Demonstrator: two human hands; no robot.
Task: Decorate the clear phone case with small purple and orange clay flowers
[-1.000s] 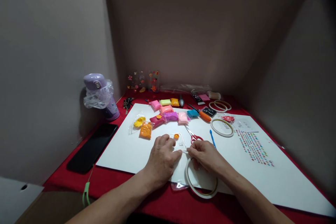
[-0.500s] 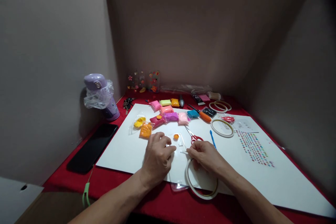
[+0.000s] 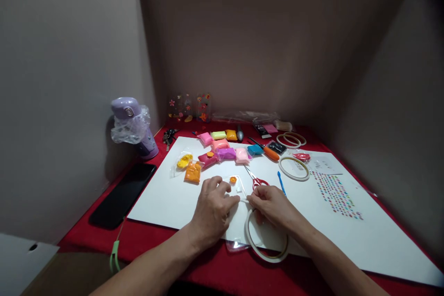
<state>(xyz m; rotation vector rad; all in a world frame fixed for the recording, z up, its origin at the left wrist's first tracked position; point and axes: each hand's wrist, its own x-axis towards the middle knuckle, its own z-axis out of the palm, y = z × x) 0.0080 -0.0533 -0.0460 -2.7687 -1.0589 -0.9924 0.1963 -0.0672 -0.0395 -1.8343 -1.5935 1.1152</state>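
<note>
My right hand [image 3: 272, 206] is closed, thumb and forefinger pinching a short white strip of tape [image 3: 243, 200]. Its lower fingers sit at a white double-sided tape roll [image 3: 249, 236] that juts over the board's front edge. My left hand [image 3: 213, 208] has curled fingers, with the thumb stretched to the strip's free end; a gap shows between thumb and forefinger. Beneath both hands lies a clear phone case [image 3: 239, 244], partly covered by them. On it sit a small orange clay piece [image 3: 233, 180] and a white tape bit [image 3: 239, 189]. Red-handled scissors [image 3: 255, 181] lie beyond my right hand.
Several clay packets, including a purple one [image 3: 226, 154], are grouped on the white board [image 3: 156, 199]. To the right lie another tape roll [image 3: 294, 178], a blue tool [image 3: 281, 182] and a gem sticker sheet [image 3: 336, 196]. A black phone [image 3: 122, 196] and purple bottle [image 3: 147, 143] stand left.
My left hand has moved slightly right, bringing its thumb to the tape strip's end. My right hand has stayed nearly still, pinching the strip.
</note>
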